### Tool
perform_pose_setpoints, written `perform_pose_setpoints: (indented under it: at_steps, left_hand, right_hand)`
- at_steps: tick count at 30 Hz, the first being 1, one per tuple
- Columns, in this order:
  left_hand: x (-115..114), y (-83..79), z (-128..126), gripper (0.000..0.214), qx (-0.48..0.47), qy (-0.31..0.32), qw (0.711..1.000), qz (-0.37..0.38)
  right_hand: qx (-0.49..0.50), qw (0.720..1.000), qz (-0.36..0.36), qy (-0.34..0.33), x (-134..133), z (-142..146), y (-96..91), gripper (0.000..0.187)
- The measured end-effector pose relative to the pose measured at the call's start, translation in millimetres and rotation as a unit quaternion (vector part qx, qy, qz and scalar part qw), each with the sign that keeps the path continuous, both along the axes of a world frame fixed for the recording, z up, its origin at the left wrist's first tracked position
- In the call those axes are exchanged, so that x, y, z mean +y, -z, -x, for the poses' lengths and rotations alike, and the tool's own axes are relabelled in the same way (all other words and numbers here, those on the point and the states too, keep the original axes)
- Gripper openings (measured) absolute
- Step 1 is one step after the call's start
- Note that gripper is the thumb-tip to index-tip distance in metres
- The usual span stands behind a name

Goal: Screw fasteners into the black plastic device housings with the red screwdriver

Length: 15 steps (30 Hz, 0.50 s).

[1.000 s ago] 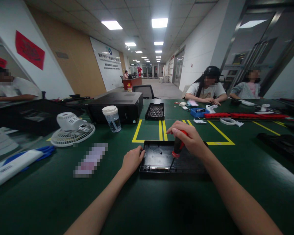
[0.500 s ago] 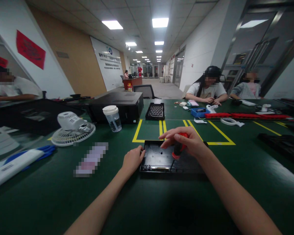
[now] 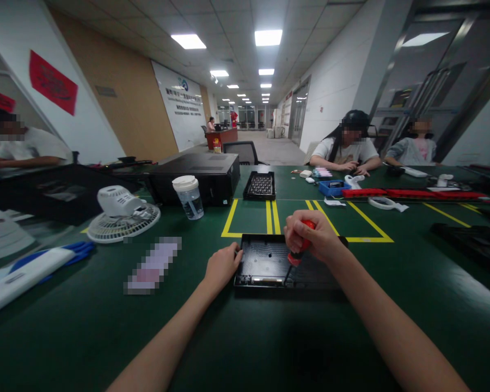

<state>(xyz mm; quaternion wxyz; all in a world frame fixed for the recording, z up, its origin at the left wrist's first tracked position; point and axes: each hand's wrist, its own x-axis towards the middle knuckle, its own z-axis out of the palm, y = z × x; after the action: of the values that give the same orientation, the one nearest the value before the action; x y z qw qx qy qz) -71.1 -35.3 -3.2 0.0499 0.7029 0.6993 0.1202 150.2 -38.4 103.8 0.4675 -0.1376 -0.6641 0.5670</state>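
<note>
I have the shallow black case point(image 3: 255, 261) flat on the green table point(image 3: 212, 337) directly ahead; taking it as the dial's centre, 12 o'clock points away from me. My right hand point(image 3: 310, 235) is over its right half, fingers wrapped tight around the red-and-black handle of the screwdriver point(image 3: 294, 258). The shaft slants down towards 7 o'clock, its tip low inside the case near the 6 o'clock wall, just beside a bright strip point(image 3: 265, 280). I cannot tell whether the tip touches a screw.

My left hand point(image 3: 222, 267) sits at 9 o'clock against the case's side, fingers bent over the edge; I cannot tell from here whether they pinch it.

At 12 o'clock I see yellow tape lines point(image 3: 231, 218) on the table. A small black tray point(image 3: 259, 186) of round pieces lies at 11, a lidded cup point(image 3: 190, 200) stands at 10, and a white fan point(image 3: 122, 212) lies between 9 and 10. A blue bin point(image 3: 332, 188) sits at 1, with a co-worker point(image 3: 345, 152) seated beyond it.
</note>
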Motion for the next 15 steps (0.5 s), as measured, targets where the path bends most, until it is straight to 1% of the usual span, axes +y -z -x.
perform_pose_setpoints:
  at_steps: [8, 15]
  left_hand:
    - [-0.4, 1.1, 0.2, 0.030, 0.009, 0.000, 1.000, -0.004]
    - [-0.9, -1.3, -1.1, 0.030, 0.013, -0.006, 1.000, 0.001]
  right_hand:
    - [0.025, 0.999, 0.040, -0.015, -4.3, 3.5, -7.3, 0.027]
    - [0.019, 0.998, 0.049, -0.017, -3.1, 2.2, -7.8, 0.018]
